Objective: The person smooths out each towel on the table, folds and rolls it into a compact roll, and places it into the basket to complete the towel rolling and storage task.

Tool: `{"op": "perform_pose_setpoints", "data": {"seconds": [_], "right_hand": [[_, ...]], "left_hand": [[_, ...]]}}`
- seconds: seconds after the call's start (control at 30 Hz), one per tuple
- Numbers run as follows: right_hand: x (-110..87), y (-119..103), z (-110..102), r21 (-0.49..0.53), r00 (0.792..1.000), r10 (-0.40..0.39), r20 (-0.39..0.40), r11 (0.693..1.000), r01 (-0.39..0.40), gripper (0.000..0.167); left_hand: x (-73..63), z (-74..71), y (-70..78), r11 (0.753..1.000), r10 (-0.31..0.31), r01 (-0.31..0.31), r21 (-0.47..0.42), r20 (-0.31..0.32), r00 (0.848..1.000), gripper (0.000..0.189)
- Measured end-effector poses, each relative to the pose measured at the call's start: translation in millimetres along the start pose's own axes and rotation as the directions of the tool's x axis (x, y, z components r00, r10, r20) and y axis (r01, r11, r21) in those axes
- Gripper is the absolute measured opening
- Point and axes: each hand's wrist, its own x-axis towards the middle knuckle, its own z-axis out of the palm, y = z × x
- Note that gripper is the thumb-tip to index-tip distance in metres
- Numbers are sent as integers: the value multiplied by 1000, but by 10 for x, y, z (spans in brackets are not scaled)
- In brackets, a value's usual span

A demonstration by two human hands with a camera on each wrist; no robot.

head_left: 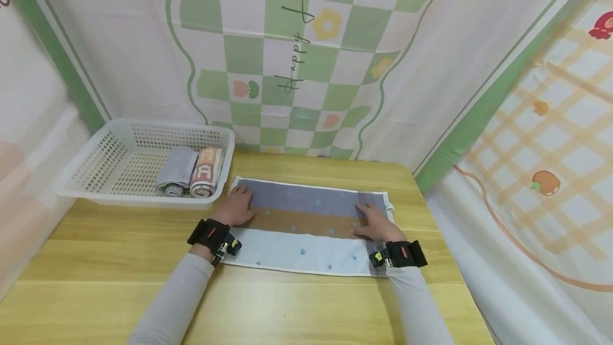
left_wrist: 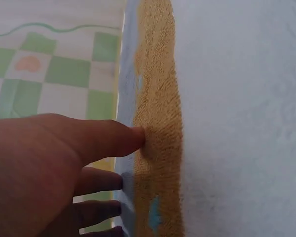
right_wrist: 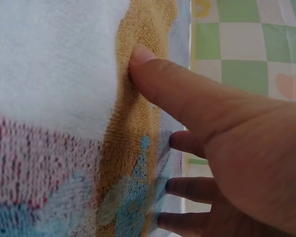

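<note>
A towel [head_left: 287,252] with grey-blue, brown and white bands and small blue stars is spread lengthwise across the wooden table. On its left end rests my left hand [head_left: 236,207], fingers spread on the grey-blue band. The left wrist view has that thumb [left_wrist: 130,138] touching the brown band [left_wrist: 160,98]. My right hand [head_left: 378,224] lies on the right end, fingers apart. In the right wrist view its thumb [right_wrist: 153,69] presses the brown band, and the other fingertips touch the grey-blue band beyond. A patterned patch [right_wrist: 39,168] shows near this end.
A white plastic basket [head_left: 129,128] stands at the back left of the table [head_left: 239,307]. Inside it are a rolled grey towel [head_left: 178,166] and a rolled orange-and-red patterned towel [head_left: 207,166]. A green-checked curtain [head_left: 287,57] hangs behind the table.
</note>
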Motion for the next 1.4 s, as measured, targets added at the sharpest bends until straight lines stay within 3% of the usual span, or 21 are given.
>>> {"op": "perform_pose_setpoints", "data": {"seconds": [0.13,0.23,0.37,0.47,0.6,0.77,1.17,1.4], "right_hand": [[68,-9,-60,3,1000,2,20,1000,-3,87],[124,-21,-109,23,1000,2,27,1000,-3,77],[240,23,-137,1,998,-24,-63,1000,24,45],[363,103,-125,-26,985,-52,-163,998,48,30],[528,221,-87,12,973,-46,-225,999,50,30],[650,306,-64,22,980,-23,-198,999,28,32],[608,266,-155,-74,977,0,-213,997,-16,23],[476,342,-176,-49,977,-3,-211,999,-7,16]], "left_hand": [[70,-52,-21,999,-33,34,21,-44,998,50],[155,-108,-45,999,-36,40,31,-98,995,36],[285,-131,-96,1000,-6,10,27,-150,989,30],[366,-101,-114,999,14,-8,34,-171,985,32],[445,-40,-104,999,1,6,42,-174,985,32],[495,8,-97,999,-35,37,11,-165,986,33],[483,-1,-140,1000,-23,24,3,-180,983,20],[325,27,-122,996,69,-53,78,-225,972,12]]}}
